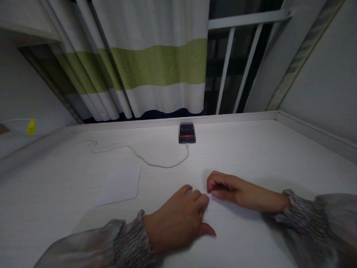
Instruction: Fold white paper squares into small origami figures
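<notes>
My left hand [178, 220] rests knuckles-up on the white desk [255, 154], fingers curled under, thumb pointing right. My right hand [227, 189] lies just beyond it, fingers curled inward in a loose fist. The fingertips of both hands nearly meet in the middle of the desk. I see nothing inside either hand, though the curled fingers hide the palms. A white sheet of paper [120, 185] lies flat to the left of my left hand, untouched.
A small dark device [186, 133] stands at the desk's far edge, with a white cable [138, 155] running left from it. A striped white-and-green curtain [152, 64] and window bars [237, 61] hang behind. Walls close in on both sides.
</notes>
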Demonstrator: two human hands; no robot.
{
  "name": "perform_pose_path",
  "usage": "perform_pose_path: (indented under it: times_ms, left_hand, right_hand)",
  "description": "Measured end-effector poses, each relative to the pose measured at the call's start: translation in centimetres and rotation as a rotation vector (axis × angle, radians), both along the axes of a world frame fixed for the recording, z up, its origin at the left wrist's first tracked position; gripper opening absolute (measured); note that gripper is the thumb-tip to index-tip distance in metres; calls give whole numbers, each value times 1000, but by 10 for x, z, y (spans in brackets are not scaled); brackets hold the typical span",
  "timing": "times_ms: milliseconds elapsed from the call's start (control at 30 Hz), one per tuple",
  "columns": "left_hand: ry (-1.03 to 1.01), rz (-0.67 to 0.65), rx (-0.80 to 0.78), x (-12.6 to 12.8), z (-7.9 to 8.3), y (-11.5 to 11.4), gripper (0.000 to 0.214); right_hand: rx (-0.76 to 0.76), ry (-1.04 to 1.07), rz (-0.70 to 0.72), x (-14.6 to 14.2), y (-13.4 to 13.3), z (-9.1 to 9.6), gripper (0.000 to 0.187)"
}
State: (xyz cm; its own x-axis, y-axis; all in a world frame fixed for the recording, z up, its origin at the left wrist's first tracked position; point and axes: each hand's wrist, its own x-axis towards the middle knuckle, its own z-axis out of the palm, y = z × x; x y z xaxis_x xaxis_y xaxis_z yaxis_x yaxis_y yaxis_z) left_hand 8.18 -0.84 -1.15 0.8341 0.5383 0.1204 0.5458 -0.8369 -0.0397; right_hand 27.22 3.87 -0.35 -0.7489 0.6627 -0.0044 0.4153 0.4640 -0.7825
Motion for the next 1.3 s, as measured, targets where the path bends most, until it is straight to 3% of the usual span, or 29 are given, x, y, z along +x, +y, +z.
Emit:
perform_pose_path:
  times_ms: [167,433,800,1000,1167,1300]
  left_hand:
    - [-3,-3,20,1,2,1,49]
    - [60,-96,15,-9,11,5,50]
    - [78,-176,10,-20,21,7,42]
    - [36,-199,-8,-25,20,8,40]
    - [13,-209,-31,-26,19,9,42]
    - [10,-206,-13,-26,18,9,44]
  right_hand:
    - [185,-57,-79,-10,-7,-5,5]
    - [109,-92,-123,-13,-6,-3,18]
    - [81,-40,-114,-11,-5,-7,21]
    - [54,-45,-87,-6,0,-8,25]
    - [-8,15,27,3,5,-4,19]
    - [137,25,75,5,-5,0,22]
